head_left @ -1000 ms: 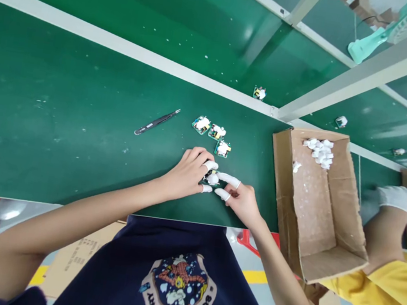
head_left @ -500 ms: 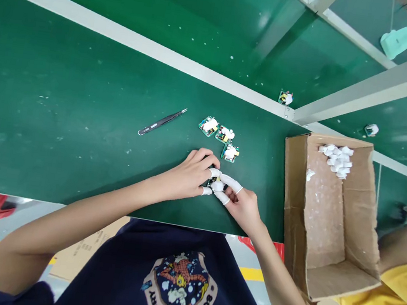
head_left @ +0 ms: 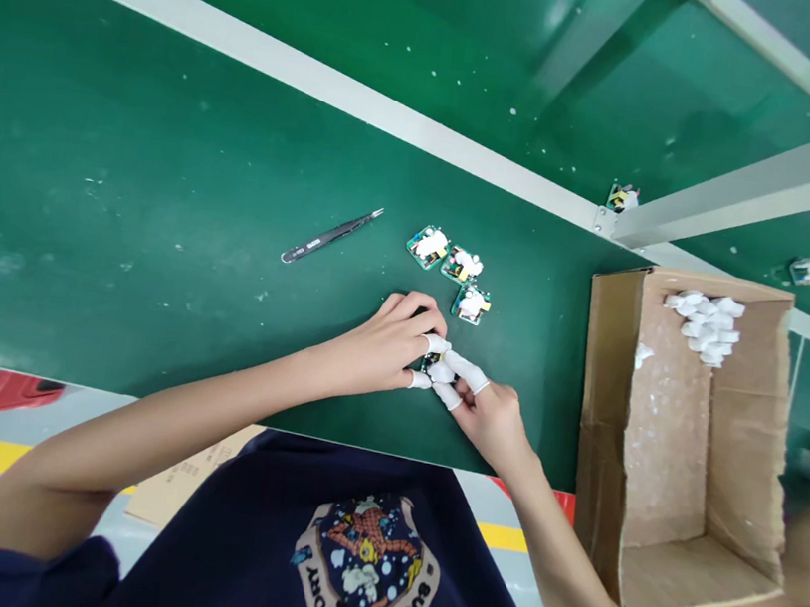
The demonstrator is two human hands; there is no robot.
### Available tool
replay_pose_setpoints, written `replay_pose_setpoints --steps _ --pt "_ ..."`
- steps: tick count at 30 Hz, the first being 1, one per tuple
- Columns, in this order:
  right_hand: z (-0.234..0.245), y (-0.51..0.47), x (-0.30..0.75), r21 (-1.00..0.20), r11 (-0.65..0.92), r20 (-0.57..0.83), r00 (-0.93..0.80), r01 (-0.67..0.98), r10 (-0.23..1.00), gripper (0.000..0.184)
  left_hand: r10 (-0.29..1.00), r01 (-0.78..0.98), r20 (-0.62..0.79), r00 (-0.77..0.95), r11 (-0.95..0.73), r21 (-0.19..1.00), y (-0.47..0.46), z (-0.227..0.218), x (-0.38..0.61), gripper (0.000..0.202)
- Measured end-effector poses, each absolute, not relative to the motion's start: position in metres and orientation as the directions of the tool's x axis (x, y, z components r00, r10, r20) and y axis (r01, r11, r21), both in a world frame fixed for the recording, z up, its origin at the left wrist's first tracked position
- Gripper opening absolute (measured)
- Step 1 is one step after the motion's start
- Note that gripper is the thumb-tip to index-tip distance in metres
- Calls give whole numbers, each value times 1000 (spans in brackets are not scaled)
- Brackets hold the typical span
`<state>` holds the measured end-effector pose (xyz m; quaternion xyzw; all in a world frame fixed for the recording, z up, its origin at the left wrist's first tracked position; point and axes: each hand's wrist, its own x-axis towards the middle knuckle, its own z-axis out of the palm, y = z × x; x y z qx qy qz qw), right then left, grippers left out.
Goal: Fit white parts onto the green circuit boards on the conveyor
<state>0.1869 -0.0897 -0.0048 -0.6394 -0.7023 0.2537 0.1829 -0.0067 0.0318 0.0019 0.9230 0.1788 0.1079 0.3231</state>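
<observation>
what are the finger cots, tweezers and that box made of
The finger cots look like thin white rubber, probably latex, matte and stretched snugly over the fingertips. The tweezers look like dark-coated metal, judging by the slim rigid tips and slight sheen. The box is plain brown cardboard, matte, with folded flaps.

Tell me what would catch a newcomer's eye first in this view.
The left hand and right hand meet mid-frame on the green bench, white finger cots pinching a small circuit board. To the right stands an open cardboard box holding white pieces. Three more boards and tweezers lie beyond the hands.
</observation>
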Motion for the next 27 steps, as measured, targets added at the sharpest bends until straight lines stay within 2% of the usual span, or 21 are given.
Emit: replay_pose_setpoints --steps 5,13,19,24,27 --pt "-5 -89 190 -612 86 -63 -157 786 986 30 413 258 108 904 -730 633 29 -1 -6 18" --pt "8 -79 186 -704 -34 -179 -131 709 975 37 434 278 95 896 -714 642 28 0 -4 16" --pt "7 -75 190 -723 -56 -208 -140 689 968 32 428 272 104 898 -724 633 28 -1 -4 18" --pt "6 -74 192 -850 -174 -261 -109 498 959 36 428 277 95 899 -722 634 28 0 -4 17" --pt "7 -75 189 -858 -253 -317 -72 447 946 34 433 282 95 896 -722 632 27 1 -4 17"
